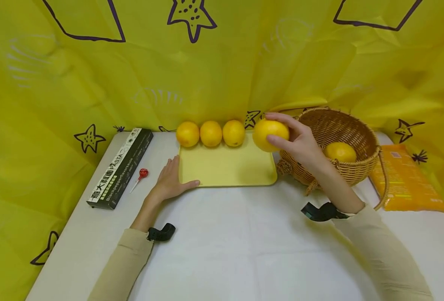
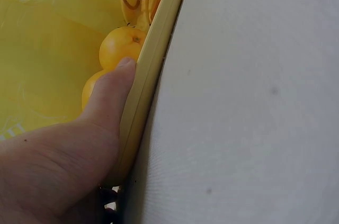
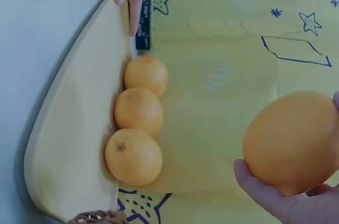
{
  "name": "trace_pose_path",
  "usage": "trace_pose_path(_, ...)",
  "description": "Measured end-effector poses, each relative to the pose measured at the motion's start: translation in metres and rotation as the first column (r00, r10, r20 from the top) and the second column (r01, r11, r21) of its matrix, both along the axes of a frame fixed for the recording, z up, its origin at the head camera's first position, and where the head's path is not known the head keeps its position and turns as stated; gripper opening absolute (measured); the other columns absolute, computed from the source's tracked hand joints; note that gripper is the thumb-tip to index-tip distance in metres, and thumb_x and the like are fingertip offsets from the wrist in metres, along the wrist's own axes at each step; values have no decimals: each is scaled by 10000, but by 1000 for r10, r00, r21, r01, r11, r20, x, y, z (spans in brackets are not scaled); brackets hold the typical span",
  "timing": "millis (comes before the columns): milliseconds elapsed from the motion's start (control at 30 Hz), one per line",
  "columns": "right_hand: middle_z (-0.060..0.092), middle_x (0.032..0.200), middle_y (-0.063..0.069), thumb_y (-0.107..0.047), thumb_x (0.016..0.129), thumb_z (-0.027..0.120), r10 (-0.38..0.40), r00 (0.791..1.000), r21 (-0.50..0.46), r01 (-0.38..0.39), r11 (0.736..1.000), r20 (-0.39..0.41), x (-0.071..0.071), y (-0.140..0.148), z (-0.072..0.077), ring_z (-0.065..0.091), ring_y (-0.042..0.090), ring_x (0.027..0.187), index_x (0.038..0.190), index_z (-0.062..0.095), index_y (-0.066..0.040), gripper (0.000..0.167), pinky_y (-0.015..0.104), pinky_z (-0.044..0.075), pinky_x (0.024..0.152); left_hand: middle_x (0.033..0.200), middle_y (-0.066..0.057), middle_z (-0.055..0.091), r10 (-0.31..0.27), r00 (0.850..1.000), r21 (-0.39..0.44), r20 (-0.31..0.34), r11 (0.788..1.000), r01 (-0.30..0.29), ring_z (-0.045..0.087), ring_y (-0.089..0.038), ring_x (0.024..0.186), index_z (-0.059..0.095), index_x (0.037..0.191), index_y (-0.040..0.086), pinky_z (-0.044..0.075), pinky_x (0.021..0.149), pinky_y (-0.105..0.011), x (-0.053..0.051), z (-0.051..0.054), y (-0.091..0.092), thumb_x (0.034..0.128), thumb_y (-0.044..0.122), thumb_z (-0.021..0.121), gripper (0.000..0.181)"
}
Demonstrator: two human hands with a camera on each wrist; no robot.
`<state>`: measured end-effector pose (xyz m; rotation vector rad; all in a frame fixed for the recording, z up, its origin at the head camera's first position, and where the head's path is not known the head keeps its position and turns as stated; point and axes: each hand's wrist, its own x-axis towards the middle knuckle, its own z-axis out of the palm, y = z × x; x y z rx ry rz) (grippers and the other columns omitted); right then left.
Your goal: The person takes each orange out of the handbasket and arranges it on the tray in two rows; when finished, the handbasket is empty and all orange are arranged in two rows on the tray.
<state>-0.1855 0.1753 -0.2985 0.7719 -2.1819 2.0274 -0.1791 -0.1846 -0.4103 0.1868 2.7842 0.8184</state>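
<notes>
My right hand (image 1: 300, 144) holds an orange (image 1: 270, 134) above the right end of a pale yellow tray (image 1: 225, 169). Fingers and thumb grip the fruit from its sides, as the right wrist view also shows. Along the tray's far edge three oranges (image 1: 211, 133) sit side by side in a row at its left. My left hand (image 1: 169, 179) rests at the tray's near left corner, its fingers extended along the left side and its thumb (image 2: 114, 89) lying on the front rim. Another orange (image 1: 340, 151) lies inside a wicker basket (image 1: 323, 129), right of the tray.
Left of the tray are a black and white pasta box (image 1: 120, 167) and a red lollipop (image 1: 143, 173). An orange packet (image 1: 409, 179) lies right of the basket, whose handle hangs down beside it. A yellow patterned cloth (image 1: 214, 79) rises behind the white table (image 1: 222, 242).
</notes>
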Motion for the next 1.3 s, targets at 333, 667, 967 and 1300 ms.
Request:
trace_pose_path(333,429,1487,111,-158,970,579,-79,995,123,85,989,-52,-10,-15,-4,383,183,1394,1301,597,-102,336,112,434,999,1630,-219,-26,-7,1000,-7,12,1000,7,-52,-393,1513,-67,1542,-6,13,1237,-543,-3,0,0,836,559,658,1159)
trace_pose_path(667,390,1444,78,-95,836,737,-151,985,211,131,969,80,-23,-34,-11,505,257,1147,1413,443,-205,657,303,508,855,1629,-222,-31,-6,1000,-7,19,1000,6,-56,-395,1512,-73,1541,-5,14,1236,-543,-1,-1,1,837,560,656,1160)
trace_pose_path(967,440,1432,107,-185,862,722,-221,975,229,206,951,39,-33,-43,-16,534,290,1165,1447,417,-205,660,400,518,896,1627,-228,-32,-11,1000,-16,18,1000,11,-51,-402,1510,-74,1540,-9,15,1236,-544,-1,-2,2,839,564,652,1161)
trace_pose_path(1300,380,1435,153,-233,909,663,-308,946,136,293,946,105,-44,-58,-19,495,263,1182,1463,389,-196,620,397,501,944,1629,-220,-33,-4,1000,-10,16,1000,4,-47,-399,1512,-73,1543,1,24,1234,-552,0,1,0,832,575,655,1168)
